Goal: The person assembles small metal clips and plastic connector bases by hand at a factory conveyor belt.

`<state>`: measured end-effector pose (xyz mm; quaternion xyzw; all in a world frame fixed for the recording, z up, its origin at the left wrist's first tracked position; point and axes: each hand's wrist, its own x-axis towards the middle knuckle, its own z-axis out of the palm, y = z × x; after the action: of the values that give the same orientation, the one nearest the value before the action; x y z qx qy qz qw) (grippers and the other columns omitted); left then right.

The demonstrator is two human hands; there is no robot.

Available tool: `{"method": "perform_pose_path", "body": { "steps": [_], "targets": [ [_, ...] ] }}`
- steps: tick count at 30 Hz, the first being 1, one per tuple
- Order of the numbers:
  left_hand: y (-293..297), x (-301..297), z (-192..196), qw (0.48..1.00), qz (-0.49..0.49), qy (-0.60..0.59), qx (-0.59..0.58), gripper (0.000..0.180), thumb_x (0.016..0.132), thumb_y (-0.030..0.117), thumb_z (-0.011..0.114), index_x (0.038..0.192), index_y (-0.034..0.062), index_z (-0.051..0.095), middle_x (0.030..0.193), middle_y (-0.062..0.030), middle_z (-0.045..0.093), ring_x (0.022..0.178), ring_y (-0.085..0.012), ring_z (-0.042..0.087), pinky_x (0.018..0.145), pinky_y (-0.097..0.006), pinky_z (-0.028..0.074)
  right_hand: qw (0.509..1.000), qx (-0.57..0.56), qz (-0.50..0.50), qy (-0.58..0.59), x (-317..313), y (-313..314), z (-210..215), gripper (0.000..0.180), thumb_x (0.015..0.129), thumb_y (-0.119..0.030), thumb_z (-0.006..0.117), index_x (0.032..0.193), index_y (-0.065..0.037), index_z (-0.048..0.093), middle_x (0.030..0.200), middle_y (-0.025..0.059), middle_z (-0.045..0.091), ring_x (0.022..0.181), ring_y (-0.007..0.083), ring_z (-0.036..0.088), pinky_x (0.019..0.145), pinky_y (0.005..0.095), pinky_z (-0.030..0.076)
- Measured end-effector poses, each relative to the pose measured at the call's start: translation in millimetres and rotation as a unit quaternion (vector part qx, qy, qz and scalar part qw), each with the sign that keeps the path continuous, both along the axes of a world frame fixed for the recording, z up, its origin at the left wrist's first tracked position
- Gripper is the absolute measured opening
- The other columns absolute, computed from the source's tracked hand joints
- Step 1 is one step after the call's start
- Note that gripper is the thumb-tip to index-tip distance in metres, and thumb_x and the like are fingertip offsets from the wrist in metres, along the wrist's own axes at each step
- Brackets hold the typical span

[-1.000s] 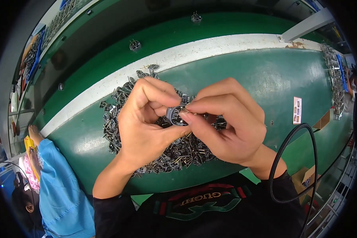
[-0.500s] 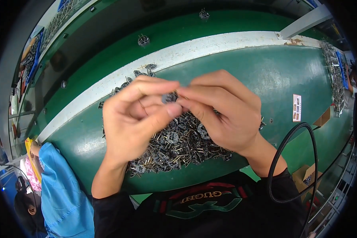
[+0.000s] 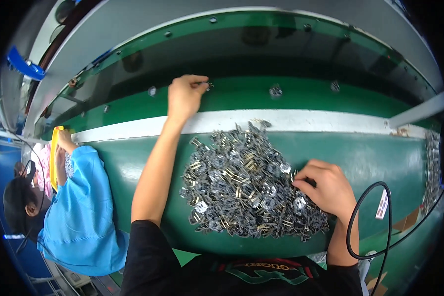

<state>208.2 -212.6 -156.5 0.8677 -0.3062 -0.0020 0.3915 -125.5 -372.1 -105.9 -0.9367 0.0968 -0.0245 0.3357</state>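
A large heap of small round dark parts with gold-coloured metal pins [image 3: 241,187] lies on the green table in front of me. My left hand [image 3: 185,98] is stretched forward past the white rail, over the dark green belt. Its thumb and forefinger are closed on one small round pinned part [image 3: 209,86], which shows just beyond the fingertips. At the right side of the heap, my right hand [image 3: 328,186] has its thumb and forefinger pinched on another small pinned part [image 3: 293,177]. That part is partly covered by the fingers.
Several similar parts, such as one round part [image 3: 276,90], sit spaced along the belt [image 3: 241,98]. A white rail [image 3: 301,120] separates belt and table. A black cable [image 3: 350,232] loops at right. On the left works a person in blue [image 3: 79,212], beside a yellow-edged bin [image 3: 54,158].
My hands were together above the heap around one part. Now the left has gone forward to the belt with a part, and the right has moved down to the heap's right side.
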Motion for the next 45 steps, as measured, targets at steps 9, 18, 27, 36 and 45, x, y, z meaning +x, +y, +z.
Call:
{"method": "perform_pose_path", "body": {
  "steps": [9,18,27,36,45],
  "targets": [
    [45.2,44.2,14.3,0.971,-0.020,-0.233,0.053,0.034,0.078,0.018,0.073,0.109,0.0044,0.070,0.109,-0.0169,0.065,0.099,-0.0329,0.058,0.092,-0.042,0.042,0.972,0.189,-0.137,0.010,-6.5,-21.8,-5.0,0.005,0.093,-0.002,0.058,0.095,0.002,0.055,0.082,0.0087,0.063,0.071,0.0166,0.067,0.059,0.0275,0.053],
    [88.9,65.5,17.3,0.994,-0.002,-0.056,0.096,0.038,0.079,0.016,0.074,0.114,0.0054,0.067,0.100,-0.0115,0.064,0.071,-0.0208,0.059,0.069,-0.033,0.050,0.905,0.368,-0.190,-0.096,8.6,-14.7,-1.8,0.013,0.090,0.005,0.055,0.102,0.004,0.058,0.085,0.0096,0.059,0.068,0.0231,0.068,0.053,0.0270,0.054],
    [61.7,33.2,30.6,0.999,-0.027,-0.002,-0.019,0.031,0.077,0.013,0.075,0.106,0.0012,0.070,0.092,-0.0087,0.065,0.067,-0.0131,0.057,0.068,-0.027,0.049,0.927,0.279,-0.206,-0.142,0.7,-3.2,-5.3,0.024,0.092,0.000,0.058,0.116,0.002,0.059,0.091,0.0107,0.067,0.070,0.0134,0.064,0.060,0.0232,0.050],
    [10.8,-94.8,69.1,0.776,-0.218,0.512,-0.298,0.032,0.083,-0.002,0.070,0.114,-0.0038,0.062,0.090,-0.0069,0.068,0.072,-0.0112,0.063,0.069,-0.024,0.054,0.880,0.402,-0.193,-0.164,8.4,5.0,4.1,0.024,0.094,-0.003,0.056,0.117,0.004,0.061,0.085,0.0082,0.062,0.063,0.0108,0.057,0.055,0.0224,0.046],
    [4.2,-185.5,74.8,0.836,-0.291,0.439,-0.152,0.045,0.070,-0.018,0.073,0.111,-0.0070,0.058,0.102,-0.0121,0.065,0.094,-0.0163,0.066,0.076,-0.027,0.059,0.814,0.514,-0.137,-0.234,6.5,20.3,11.3,0.017,0.087,0.004,0.065,0.104,0.005,0.065,0.089,0.0087,0.065,0.073,0.0138,0.064,0.059,0.0219,0.051]
  ]
}}
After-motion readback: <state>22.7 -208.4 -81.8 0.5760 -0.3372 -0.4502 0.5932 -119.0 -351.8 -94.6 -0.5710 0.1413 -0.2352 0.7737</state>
